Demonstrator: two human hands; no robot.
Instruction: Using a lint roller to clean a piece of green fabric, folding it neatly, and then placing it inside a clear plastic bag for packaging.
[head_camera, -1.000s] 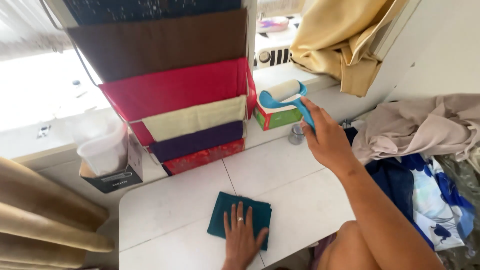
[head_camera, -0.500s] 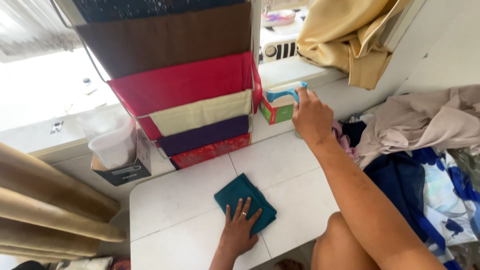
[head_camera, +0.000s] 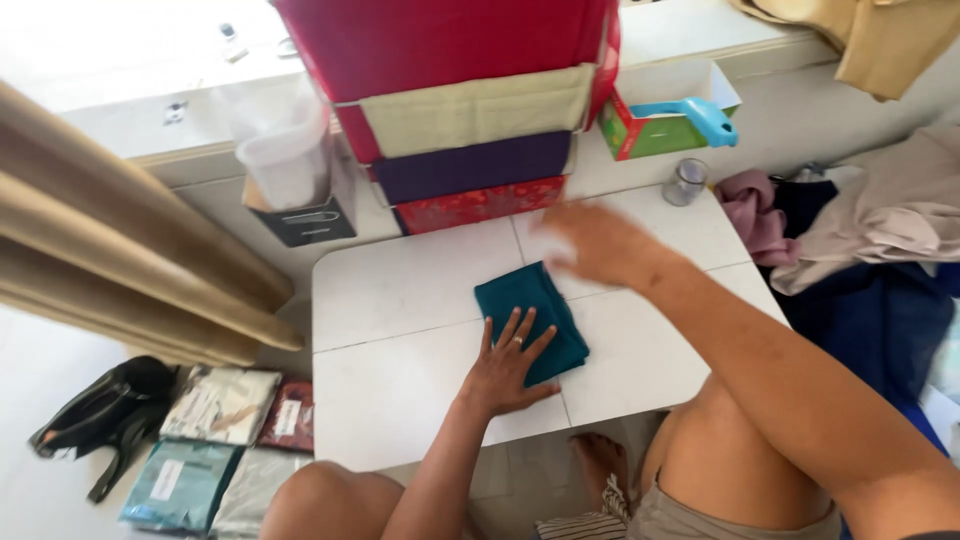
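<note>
Daylight is strong and even. The top left corner, along the window sill (head_camera: 120, 90), is overexposed to near white, with detail lost. The white table (head_camera: 400, 290) reflects brightly without hard glare. Shadows are soft: a faint one lies under the left hand (head_camera: 505, 370) and below the table's near edge. The right hand (head_camera: 600, 245) is motion-blurred, its fingers indistinct. Straight edges bow slightly toward the frame borders.
</note>
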